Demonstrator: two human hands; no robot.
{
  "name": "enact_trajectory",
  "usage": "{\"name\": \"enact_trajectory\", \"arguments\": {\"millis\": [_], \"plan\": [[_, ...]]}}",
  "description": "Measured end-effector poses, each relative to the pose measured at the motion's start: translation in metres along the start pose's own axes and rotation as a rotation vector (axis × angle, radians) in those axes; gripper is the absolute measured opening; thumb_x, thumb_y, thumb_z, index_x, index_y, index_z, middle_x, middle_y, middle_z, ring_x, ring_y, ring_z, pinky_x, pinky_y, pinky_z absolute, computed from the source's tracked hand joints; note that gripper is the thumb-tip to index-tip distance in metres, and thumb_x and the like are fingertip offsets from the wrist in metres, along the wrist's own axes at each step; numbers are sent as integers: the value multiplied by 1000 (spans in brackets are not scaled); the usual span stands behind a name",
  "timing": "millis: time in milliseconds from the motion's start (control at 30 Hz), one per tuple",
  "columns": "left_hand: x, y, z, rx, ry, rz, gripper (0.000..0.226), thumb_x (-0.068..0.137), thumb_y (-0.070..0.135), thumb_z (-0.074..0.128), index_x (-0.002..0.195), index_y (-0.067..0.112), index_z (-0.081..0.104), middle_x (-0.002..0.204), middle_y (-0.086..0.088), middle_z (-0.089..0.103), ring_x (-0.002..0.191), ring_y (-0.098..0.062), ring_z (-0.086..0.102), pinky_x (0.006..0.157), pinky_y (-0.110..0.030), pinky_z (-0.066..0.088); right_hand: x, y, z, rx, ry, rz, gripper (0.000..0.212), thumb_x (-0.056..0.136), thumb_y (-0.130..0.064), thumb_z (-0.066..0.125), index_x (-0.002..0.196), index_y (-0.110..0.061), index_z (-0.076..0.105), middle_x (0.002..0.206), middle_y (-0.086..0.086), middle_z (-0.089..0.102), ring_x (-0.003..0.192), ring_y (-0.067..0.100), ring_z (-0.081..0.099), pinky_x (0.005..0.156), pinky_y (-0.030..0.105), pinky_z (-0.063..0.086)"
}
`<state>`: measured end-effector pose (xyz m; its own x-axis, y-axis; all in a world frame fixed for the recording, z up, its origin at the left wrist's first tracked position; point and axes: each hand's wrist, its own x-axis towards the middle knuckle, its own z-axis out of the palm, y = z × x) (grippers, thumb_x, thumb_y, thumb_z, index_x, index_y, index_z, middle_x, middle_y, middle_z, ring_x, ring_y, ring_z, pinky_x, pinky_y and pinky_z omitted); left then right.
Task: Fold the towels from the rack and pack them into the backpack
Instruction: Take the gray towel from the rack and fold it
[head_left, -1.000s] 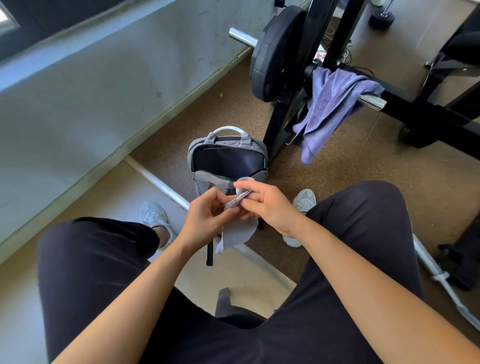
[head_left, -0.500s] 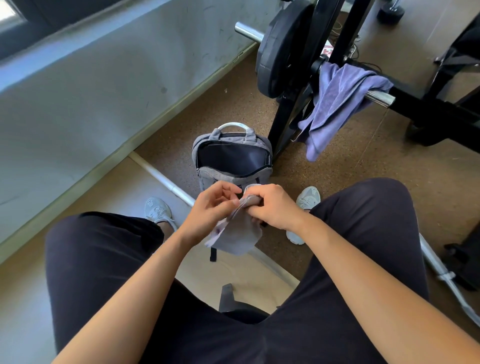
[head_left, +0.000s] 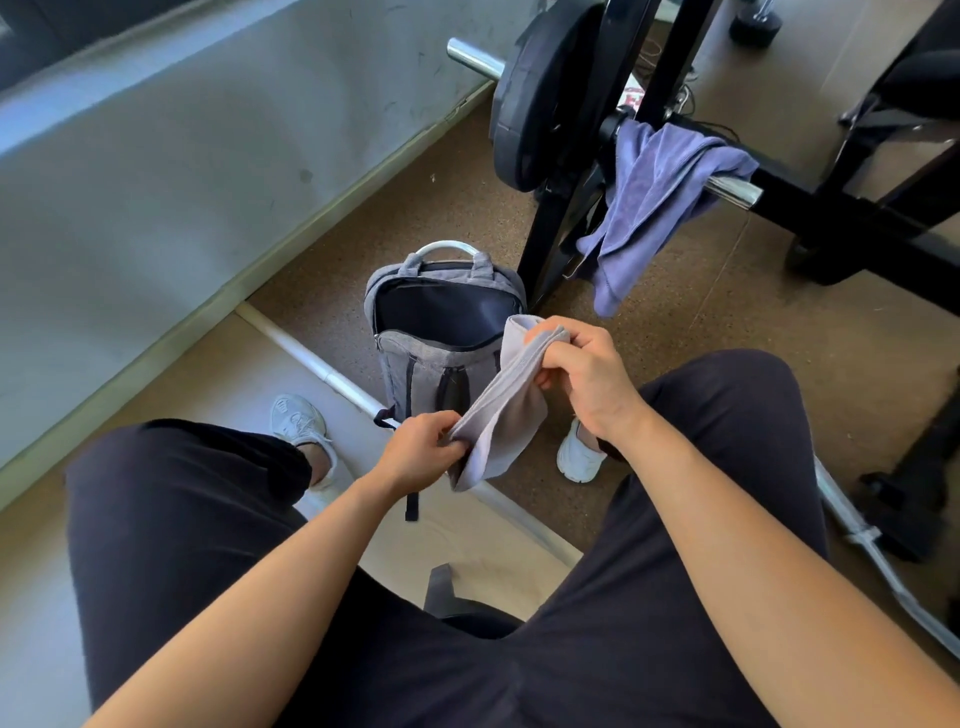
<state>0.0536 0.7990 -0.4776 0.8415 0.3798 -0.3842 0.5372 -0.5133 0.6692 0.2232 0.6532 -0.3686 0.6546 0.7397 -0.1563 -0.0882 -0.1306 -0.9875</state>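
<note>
Towels: two; grey towel (head_left: 501, 410) mid-frame, purple towel (head_left: 652, 208) draped on bar (head_left: 730, 189), upper right
Grey towel axis: lower left to upper right
Backpack (head_left: 441, 332): one, unzipped, centre
Left hand (head_left: 423, 452): pinches lower end
Right hand (head_left: 582, 371): grips upper end

Seated, both bare forearms reaching forward over dark-trousered thighs. Left hand (head_left: 418, 453) lower and nearer the body, fingers curled and pinched shut around cloth. Right hand (head_left: 584, 376) higher and farther out, wrist bent, fingers and thumb clamped closed likewise. Hands apart, set on a diagonal, knuckles turned upward.
</note>
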Motion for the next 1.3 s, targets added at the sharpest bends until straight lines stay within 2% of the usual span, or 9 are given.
{"name": "enact_trajectory", "arguments": {"millis": [200, 333, 467, 633, 733, 800, 867, 967, 1300], "plan": [[1, -5, -1, -25, 10, -168, 24, 77, -1, 68, 79, 23, 66, 71, 3, 63, 71, -21, 58, 60, -28, 44, 8, 2, -16, 70, 224, -30, 10, 72, 0, 48, 64, 3, 53, 59, 6, 43, 60, 16, 42, 56, 29, 37], [2, -11, -2, -392, 72, -392, 23, 86, -7, 62, 90, 13, 73, 85, -14, 75, 76, -24, 73, 61, -30, 61, 11, 7, -21, 9, 294, -28, 19, 71, -4, 49, 66, 14, 46, 61, 12, 43, 63, 22, 42, 57, 30, 38], [2, -7, -5, -561, 151, -504, 20, 90, -9, 58, 85, 7, 68, 67, -12, 59, 39, -5, 53, 39, -16, 39, 15, 11, -24, -47, 327, -51, 24, 73, -5, 50, 70, 17, 45, 67, 33, 39, 67, 28, 38, 62, 39, 34], [-5, -2, -7, -314, 166, -341, 7, 86, -2, 69, 87, 5, 70, 68, -3, 61, 52, -4, 53, 45, -14, 40, 11, 6, -25, -25, 272, -91, 18, 76, -1, 50, 73, 16, 53, 72, 26, 46, 71, 27, 43, 65, 38, 39], [-6, 0, -4, -269, 136, -220, 19, 80, 0, 72, 76, 15, 62, 93, -9, 71, 72, -21, 66, 56, -33, 54, 8, -1, -26, 76, 257, -96, 15, 75, 2, 48, 70, 6, 62, 73, 14, 52, 73, 24, 47, 65, 34, 42], [-7, 2, -3, -370, 109, -188, 26, 82, -7, 69, 75, 15, 56, 114, -8, 70, 88, -31, 73, 67, -47, 64, 8, -3, -30, 136, 253, -80, 34, 77, 7, 46, 64, -13, 70, 71, 2, 59, 71, 15, 52, 63, 27, 44], [-7, 5, -4, -432, 118, -157, 31, 83, -13, 67, 75, 13, 53, 114, -5, 74, 91, -28, 73, 72, -42, 64, 9, -3, -35, 142, 272, -69, 33, 76, 8, 45, 64, -10, 69, 69, 2, 59, 71, 16, 53, 64, 27, 45], [-8, 10, -8, -460, 172, -156, 32, 82, -17, 68, 77, 11, 53, 92, 1, 77, 78, -16, 69, 64, -34, 56, 14, -1, -41, 111, 349, -61, 18, 70, 2, 48, 74, 19, 53, 73, 17, 51, 74, 29, 49, 62, 32, 47], [-18, 33, -18, -269, 356, -76, 17, 81, -4, 79, 89, -2, 65, 72, -4, 64, 54, 6, 61, 47, -9, 43, 21, 10, -51, -28, 498, -34, 24, 76, -2, 50, 81, 21, 55, 73, 24, 56, 71, 24, 55, 60, 31, 54]]}}
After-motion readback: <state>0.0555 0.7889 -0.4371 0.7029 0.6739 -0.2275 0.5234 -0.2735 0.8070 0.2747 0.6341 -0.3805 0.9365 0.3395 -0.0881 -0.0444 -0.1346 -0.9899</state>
